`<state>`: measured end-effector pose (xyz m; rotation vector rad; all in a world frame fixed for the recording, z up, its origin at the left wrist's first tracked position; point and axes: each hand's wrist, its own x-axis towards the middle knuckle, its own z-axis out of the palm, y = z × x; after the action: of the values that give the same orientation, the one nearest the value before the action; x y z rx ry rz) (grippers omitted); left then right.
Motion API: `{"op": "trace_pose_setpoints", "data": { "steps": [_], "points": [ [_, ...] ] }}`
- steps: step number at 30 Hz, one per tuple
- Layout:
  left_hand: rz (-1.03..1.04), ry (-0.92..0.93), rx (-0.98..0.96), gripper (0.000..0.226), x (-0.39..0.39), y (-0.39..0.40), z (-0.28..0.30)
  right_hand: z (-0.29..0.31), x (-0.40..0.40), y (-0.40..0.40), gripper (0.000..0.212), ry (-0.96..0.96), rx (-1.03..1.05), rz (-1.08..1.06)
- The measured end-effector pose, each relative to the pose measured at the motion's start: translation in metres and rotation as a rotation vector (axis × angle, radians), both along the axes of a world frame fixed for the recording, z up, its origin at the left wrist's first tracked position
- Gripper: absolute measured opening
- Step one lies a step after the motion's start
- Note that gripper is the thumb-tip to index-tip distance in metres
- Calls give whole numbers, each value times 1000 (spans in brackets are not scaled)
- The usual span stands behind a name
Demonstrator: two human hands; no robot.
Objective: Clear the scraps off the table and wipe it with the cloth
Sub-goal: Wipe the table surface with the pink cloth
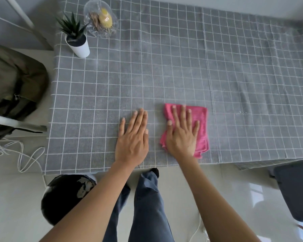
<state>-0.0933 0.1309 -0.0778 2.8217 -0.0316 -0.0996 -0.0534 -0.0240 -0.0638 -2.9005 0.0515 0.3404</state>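
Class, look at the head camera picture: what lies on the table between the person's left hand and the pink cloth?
Nothing: in the head view only a bare strip of grey checked tablecloth separates the left hand from the pink cloth, which lies under the right hand.

We see the table [182, 67] covered w/ grey cloth, white grid-line pattern. Wiping cloth [199, 119]: bright pink, plain. Plant [72, 27]: dark green leaves; pot [80, 46]: white. Glass dish [100, 19]: clear, w/ yellow and tan contents. Bag [14, 81]: olive green w/ black straps. Trousers [147, 206]: blue-grey. Bin liner [59, 198]: black. Cord [21, 154]: white.
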Motion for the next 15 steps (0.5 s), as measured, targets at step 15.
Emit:
{"op": "trace_pose_setpoints", "data": {
  "steps": [15],
  "points": [
    [-4,10,33,54,-1,1,-1,3,45,-118,54,-12,3,37]
  ]
}}
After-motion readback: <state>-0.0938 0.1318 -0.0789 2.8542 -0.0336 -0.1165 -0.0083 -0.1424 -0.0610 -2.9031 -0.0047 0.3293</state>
